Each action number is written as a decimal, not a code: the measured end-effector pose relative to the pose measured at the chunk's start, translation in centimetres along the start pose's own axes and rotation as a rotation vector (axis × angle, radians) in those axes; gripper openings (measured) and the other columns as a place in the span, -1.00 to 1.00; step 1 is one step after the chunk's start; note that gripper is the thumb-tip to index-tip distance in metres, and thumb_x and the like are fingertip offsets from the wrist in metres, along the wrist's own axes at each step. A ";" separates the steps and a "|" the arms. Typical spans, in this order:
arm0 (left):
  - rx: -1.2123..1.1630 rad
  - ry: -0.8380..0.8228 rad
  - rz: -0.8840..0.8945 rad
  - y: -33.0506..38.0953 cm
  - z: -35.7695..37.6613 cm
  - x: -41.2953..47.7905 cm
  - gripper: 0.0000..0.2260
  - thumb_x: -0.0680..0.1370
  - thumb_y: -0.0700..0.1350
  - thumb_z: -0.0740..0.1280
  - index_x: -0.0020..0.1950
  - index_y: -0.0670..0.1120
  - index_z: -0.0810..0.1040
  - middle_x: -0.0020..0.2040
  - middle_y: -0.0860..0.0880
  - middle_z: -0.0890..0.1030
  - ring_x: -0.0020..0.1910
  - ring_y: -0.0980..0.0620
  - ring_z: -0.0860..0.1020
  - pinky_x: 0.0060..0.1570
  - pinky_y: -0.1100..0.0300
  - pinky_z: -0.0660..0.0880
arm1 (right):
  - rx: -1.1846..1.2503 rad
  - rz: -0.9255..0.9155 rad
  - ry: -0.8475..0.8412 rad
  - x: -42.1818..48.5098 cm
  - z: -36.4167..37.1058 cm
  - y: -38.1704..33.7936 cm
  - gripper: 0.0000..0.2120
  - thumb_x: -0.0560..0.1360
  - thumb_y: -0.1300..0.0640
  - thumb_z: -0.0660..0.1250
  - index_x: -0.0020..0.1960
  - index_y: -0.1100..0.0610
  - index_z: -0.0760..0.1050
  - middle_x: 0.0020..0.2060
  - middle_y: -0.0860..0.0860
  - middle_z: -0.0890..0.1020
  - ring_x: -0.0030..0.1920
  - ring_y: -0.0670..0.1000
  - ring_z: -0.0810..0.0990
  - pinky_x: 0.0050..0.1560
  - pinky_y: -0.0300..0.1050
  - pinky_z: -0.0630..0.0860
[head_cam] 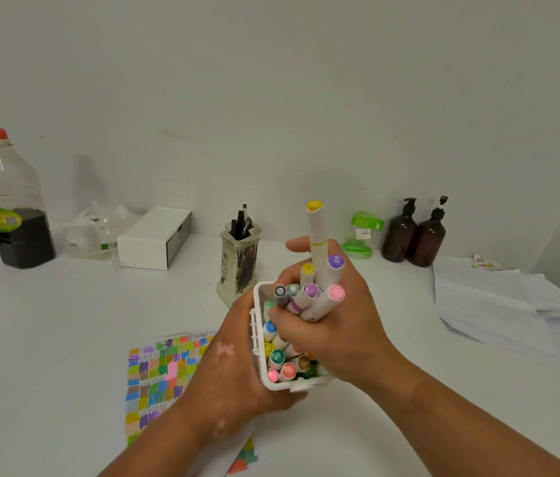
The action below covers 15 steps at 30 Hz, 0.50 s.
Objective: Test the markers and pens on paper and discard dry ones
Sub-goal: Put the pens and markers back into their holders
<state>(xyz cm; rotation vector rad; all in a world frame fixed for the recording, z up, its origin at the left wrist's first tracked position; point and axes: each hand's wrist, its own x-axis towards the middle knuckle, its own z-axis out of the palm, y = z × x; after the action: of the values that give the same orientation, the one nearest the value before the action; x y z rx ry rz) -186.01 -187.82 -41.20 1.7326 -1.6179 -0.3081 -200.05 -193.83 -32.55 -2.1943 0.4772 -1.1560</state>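
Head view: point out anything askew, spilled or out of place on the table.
The white sheets at far right lie fanned and rumpled, not squared. Crumpled clear plastic sits beside the white box at the back left. Nothing looks spilled.

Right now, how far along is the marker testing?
Much looks done: the paper is covered in colour patches. In hand: the right hand grips a bunch of markers over the white box, which the left hand holds. Possibly left: the black pens in the holder; no discard pile shows.
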 end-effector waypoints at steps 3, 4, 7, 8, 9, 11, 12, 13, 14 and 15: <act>-0.298 -0.125 0.233 0.1 -0.6 -0.4 -0.40 0.49 -0.34 0.44 0.46 -0.12 0.27 0.36 0.00 0.50 0.20 0.40 0.49 0.17 0.74 0.09 | 0.044 -0.015 0.002 0.1 0.2 0.1 -0.55 0.31 -0.02 0.51 0.11 -0.21 0.39 -0.17 -0.17 0.67 -0.11 -0.05 0.69 -0.11 -0.29 0.61; -0.258 -0.164 0.206 -0.4 -0.1 -0.3 -0.33 0.50 -0.15 0.47 0.51 -0.06 0.19 0.40 0.17 0.38 0.31 0.37 0.41 0.16 0.75 0.06 | 0.069 -0.010 0.010 0.2 0.3 0.1 -0.60 0.34 0.02 0.51 0.09 -0.18 0.43 -0.18 -0.14 0.67 -0.11 -0.03 0.69 -0.11 -0.27 0.61; -0.183 0.155 0.050 0.5 0.2 -1.2 -0.09 0.30 0.17 0.60 0.42 0.39 0.04 0.22 0.55 0.29 0.29 0.46 0.34 0.08 0.71 0.22 | 0.130 0.036 0.077 0.4 0.5 0.0 -0.81 0.37 -0.04 0.47 -0.08 -0.09 0.50 -0.26 -0.06 0.65 -0.22 -0.06 0.68 -0.22 -0.28 0.59; -0.142 0.173 0.074 0.7 -0.2 -1.6 0.00 0.20 0.23 0.62 0.41 0.46 0.01 0.20 0.60 0.29 0.26 0.52 0.33 0.09 0.68 0.24 | 0.145 0.062 0.115 0.6 0.6 -0.2 -0.82 0.36 -0.10 0.46 -0.14 -0.09 0.50 -0.29 -0.05 0.64 -0.26 -0.08 0.67 -0.26 -0.30 0.58; -0.108 0.226 0.100 0.5 0.1 -1.4 0.05 0.15 0.26 0.61 0.41 0.49 -0.02 0.21 0.60 0.29 0.24 0.55 0.32 0.10 0.66 0.26 | 0.157 0.091 0.151 0.9 0.6 -0.4 -0.81 0.35 -0.16 0.44 -0.17 -0.11 0.50 -0.30 -0.04 0.64 -0.28 -0.09 0.67 -0.28 -0.31 0.58; -0.143 0.205 0.056 0.9 -0.3 -1.3 0.05 0.12 0.29 0.60 0.39 0.52 -0.04 0.22 0.55 0.30 0.24 0.55 0.31 0.11 0.65 0.27 | 0.196 0.133 0.201 1.5 0.6 -0.6 -0.78 0.38 -0.17 0.48 -0.16 -0.11 0.49 -0.29 -0.02 0.68 -0.27 -0.09 0.71 -0.27 -0.34 0.59; -0.148 0.216 0.063 0.8 -0.3 -1.2 0.04 0.12 0.29 0.59 0.38 0.53 -0.04 0.21 0.54 0.30 0.24 0.55 0.31 0.11 0.65 0.26 | 0.228 0.139 0.211 1.8 0.5 -0.6 -0.79 0.42 -0.11 0.51 -0.14 -0.10 0.49 -0.29 -0.03 0.69 -0.28 -0.09 0.72 -0.28 -0.35 0.59; -0.133 0.225 0.079 0.6 -0.1 -1.2 0.04 0.12 0.29 0.59 0.37 0.53 -0.04 0.21 0.54 0.29 0.24 0.55 0.31 0.11 0.65 0.26 | 0.255 0.137 0.222 2.1 0.5 -0.6 -0.80 0.44 -0.04 0.53 -0.12 -0.11 0.50 -0.30 -0.04 0.69 -0.30 -0.09 0.71 -0.28 -0.36 0.58; -0.130 0.220 0.079 0.6 -0.2 -1.1 0.03 0.11 0.31 0.58 0.38 0.53 -0.04 0.22 0.54 0.29 0.24 0.55 0.31 0.12 0.65 0.26 | 0.272 0.135 0.234 2.3 0.5 -0.5 -0.79 0.43 0.01 0.54 -0.11 -0.12 0.50 -0.31 -0.06 0.68 -0.32 -0.10 0.69 -0.29 -0.35 0.58; -0.134 0.228 0.083 0.6 -0.2 -1.2 0.03 0.10 0.33 0.56 0.38 0.52 -0.04 0.22 0.53 0.28 0.24 0.55 0.31 0.12 0.65 0.26 | 0.285 0.143 0.246 2.5 0.5 -0.6 -0.78 0.42 0.02 0.56 -0.11 -0.13 0.52 -0.33 -0.07 0.66 -0.34 -0.10 0.67 -0.29 -0.33 0.58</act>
<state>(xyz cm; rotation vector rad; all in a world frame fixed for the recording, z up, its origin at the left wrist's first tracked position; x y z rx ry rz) -186.54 -186.56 -41.01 1.5362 -1.4654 -0.1676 -198.20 -194.66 -30.84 -1.7573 0.5271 -1.3330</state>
